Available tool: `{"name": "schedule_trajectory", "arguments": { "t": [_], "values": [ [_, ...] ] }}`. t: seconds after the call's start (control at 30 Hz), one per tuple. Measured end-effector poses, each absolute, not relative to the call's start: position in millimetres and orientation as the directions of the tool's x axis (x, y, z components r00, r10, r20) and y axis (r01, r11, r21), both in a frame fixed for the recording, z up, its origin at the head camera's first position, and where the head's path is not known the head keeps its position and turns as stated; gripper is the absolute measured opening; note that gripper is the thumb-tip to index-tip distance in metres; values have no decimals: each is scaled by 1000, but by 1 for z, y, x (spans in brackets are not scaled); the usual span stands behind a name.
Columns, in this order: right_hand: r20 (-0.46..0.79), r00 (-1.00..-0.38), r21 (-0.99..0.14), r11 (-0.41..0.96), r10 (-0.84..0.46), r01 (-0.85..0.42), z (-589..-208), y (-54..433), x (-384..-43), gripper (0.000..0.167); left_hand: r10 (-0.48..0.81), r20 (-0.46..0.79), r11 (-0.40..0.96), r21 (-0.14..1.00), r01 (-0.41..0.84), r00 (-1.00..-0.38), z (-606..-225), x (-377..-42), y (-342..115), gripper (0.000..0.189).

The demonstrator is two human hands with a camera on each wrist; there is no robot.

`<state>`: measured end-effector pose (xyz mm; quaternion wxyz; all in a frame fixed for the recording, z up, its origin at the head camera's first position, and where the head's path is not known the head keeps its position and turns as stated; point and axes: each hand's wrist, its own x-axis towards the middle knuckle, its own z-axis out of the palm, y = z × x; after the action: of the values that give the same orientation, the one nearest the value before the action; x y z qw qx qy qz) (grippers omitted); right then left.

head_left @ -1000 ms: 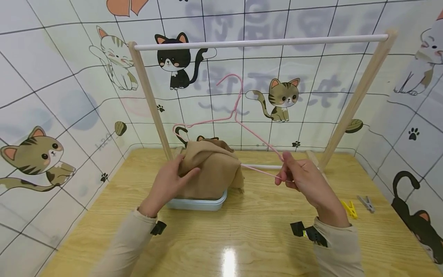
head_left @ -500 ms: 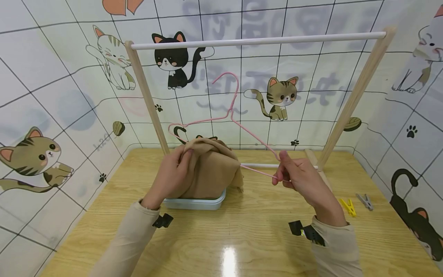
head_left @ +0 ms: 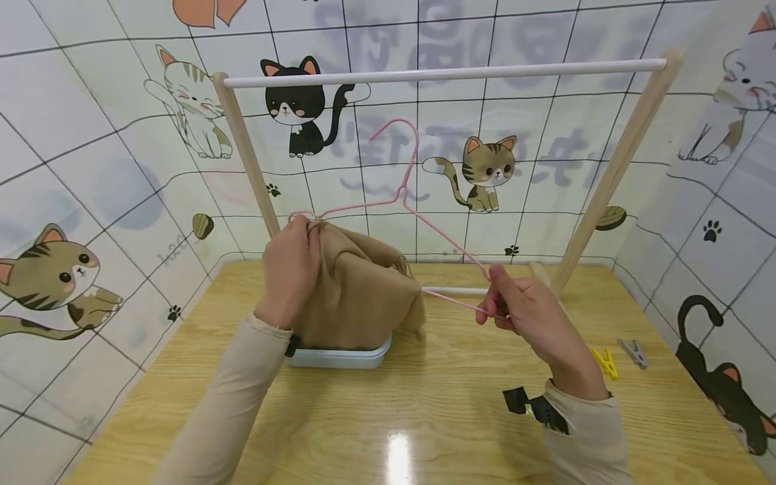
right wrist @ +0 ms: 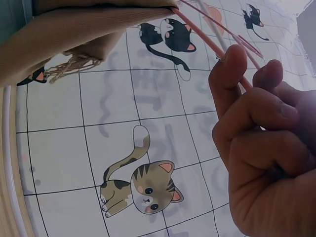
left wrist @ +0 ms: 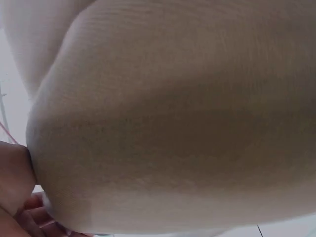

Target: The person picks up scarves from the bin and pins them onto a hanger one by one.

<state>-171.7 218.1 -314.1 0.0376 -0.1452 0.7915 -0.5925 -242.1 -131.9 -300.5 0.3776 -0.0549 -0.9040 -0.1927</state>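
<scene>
Over the basin (head_left: 345,360), the brown cloth (head_left: 358,293) is pinched by the left hand (head_left: 291,269); to the basin's right, the pink hanger (head_left: 403,190) is pinched at one corner by the right hand (head_left: 529,308).

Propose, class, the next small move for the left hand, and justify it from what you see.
Probably the left hand should ease the brown cloth gently outward to smooth it: the cloth looks bunched in folds, that hand grips it near one end of the pink hanger, and the right hand holds the hanger's other end.
</scene>
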Motion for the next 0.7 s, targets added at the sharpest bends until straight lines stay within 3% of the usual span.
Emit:
{"name": "schedule_trajectory", "arguments": {
  "t": [0.17,0.3,0.47,0.57,0.7],
  "values": [
    [113,-961,-952,250,-254,-178,-313,219,-172,65,-33,741,946,240,219,-670,-311,-244,-142,21],
    [104,-959,-955,241,-263,-170,-313,219,-172,65,175,786,895,125,429,-593,-315,-233,-140,22],
    [112,-961,-953,246,-253,-176,-313,219,-172,65,513,690,730,-38,682,-511,-320,-223,-127,29],
    [115,-961,-953,246,-251,-179,-313,220,-172,65,588,657,676,-78,732,-472,-324,-223,-122,29],
    [117,-958,-953,242,-260,-182,-314,220,-172,66,588,684,638,-64,768,-431,-326,-225,-122,24]
  ]
}}
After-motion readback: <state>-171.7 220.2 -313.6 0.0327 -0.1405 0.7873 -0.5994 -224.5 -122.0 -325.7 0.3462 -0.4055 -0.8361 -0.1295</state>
